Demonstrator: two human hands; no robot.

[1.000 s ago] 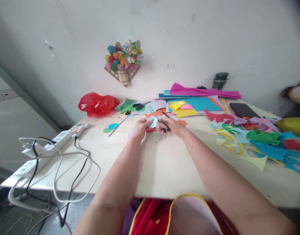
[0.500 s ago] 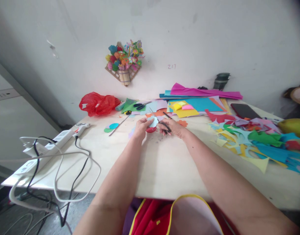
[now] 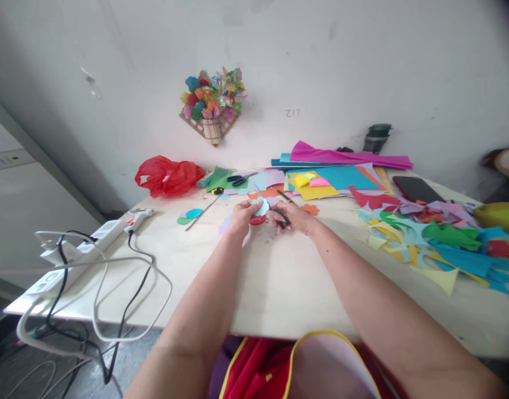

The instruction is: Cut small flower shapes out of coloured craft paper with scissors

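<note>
My left hand (image 3: 242,217) pinches a small light blue paper piece (image 3: 261,207) with a scalloped edge, above the middle of the table. Close on its right, my right hand (image 3: 291,217) is closed around black-handled scissors (image 3: 282,219), whose blades point up and left beside the paper. Whether the blades touch the paper is too small to tell. Just below the blue piece lies a red piece (image 3: 257,220). An orange flower-shaped paper (image 3: 310,209) lies right of my right hand, and more orange paper (image 3: 271,192) lies behind both hands.
Coloured scraps (image 3: 449,235) cover the table's right side, near a phone (image 3: 418,189). Paper sheets (image 3: 354,178) are stacked behind. A red plastic bag (image 3: 169,176) and dark-handled scissors (image 3: 236,180) lie at the back left. A power strip (image 3: 77,257) with looped cables borders the left edge.
The scissor blades beside the blue paper look less spread than before. Both hands keep nearly the same place and hold; the whole view has shifted very slightly.
</note>
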